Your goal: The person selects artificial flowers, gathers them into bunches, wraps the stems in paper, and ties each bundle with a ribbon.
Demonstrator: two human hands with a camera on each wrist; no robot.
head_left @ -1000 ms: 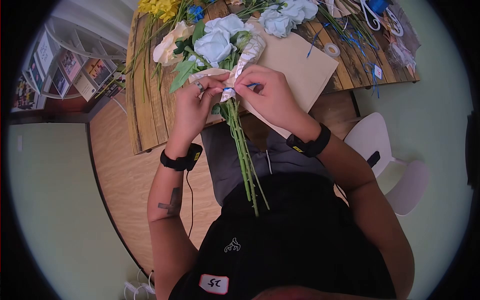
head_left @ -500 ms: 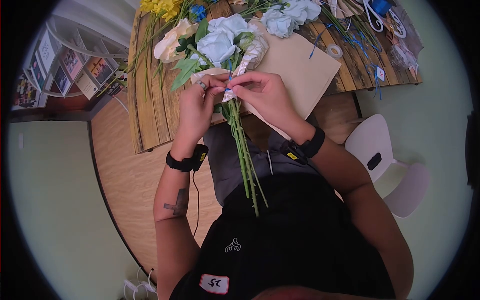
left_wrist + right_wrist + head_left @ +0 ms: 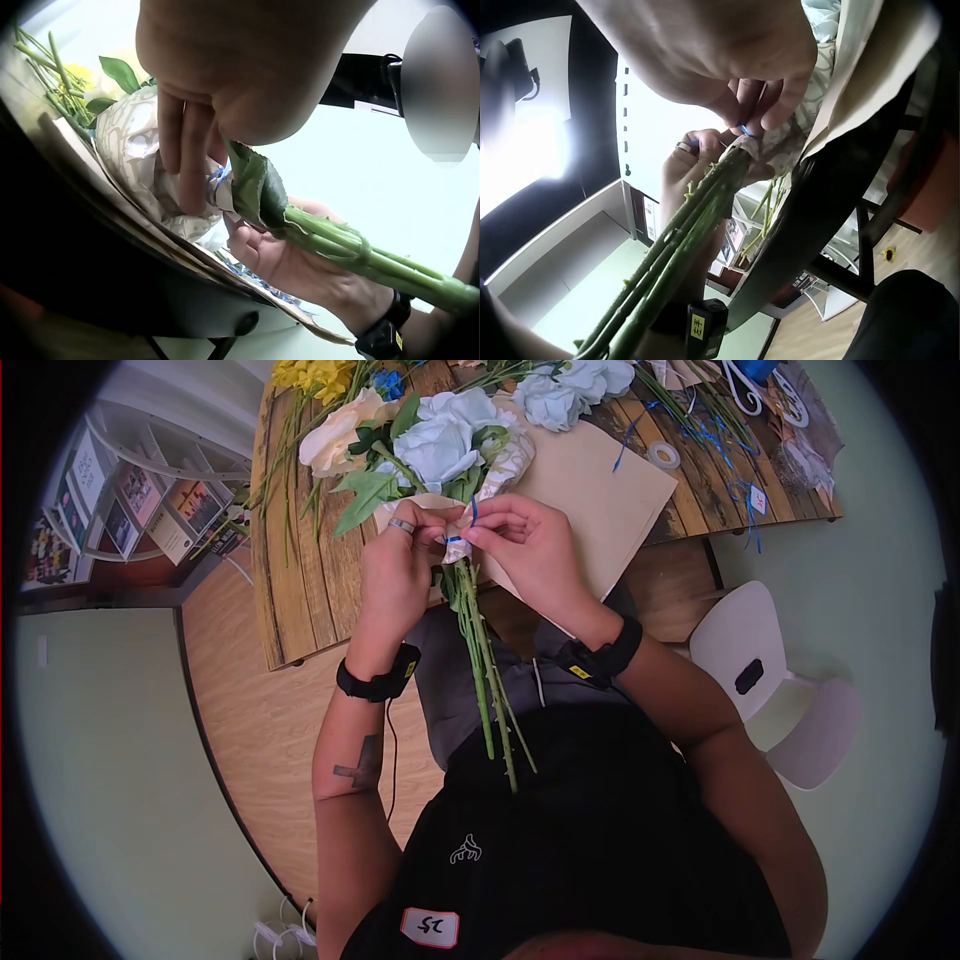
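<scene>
A bouquet of pale blue roses (image 3: 436, 448) and a cream flower (image 3: 343, 432) lies at the table's near edge, its patterned wrapping (image 3: 126, 135) gathered round the stems. Blue ribbon (image 3: 454, 540) circles the gathered neck. From the left, my left hand (image 3: 392, 575) pinches at the ribbon. My right hand (image 3: 535, 550), on the other side, pinches a blue ribbon end between thumb and fingers, seen also in the right wrist view (image 3: 745, 129). Green stems (image 3: 487, 670) hang below the hands toward the lap. A dark leaf (image 3: 257, 184) sits beside the neck.
Brown paper sheets (image 3: 600, 490) lie under the bouquet on the wooden table (image 3: 300, 595). A tape roll (image 3: 663, 455), blue ribbon scraps (image 3: 712, 435), yellow flowers (image 3: 312, 374) and more blue roses (image 3: 560, 395) lie around. A white chair (image 3: 740, 640) stands at right, a magazine rack (image 3: 140, 495) at left.
The hands have come closer together at the neck than a second ago. A ribbon end now stands up by the right fingers, and the right hand has shifted slightly left.
</scene>
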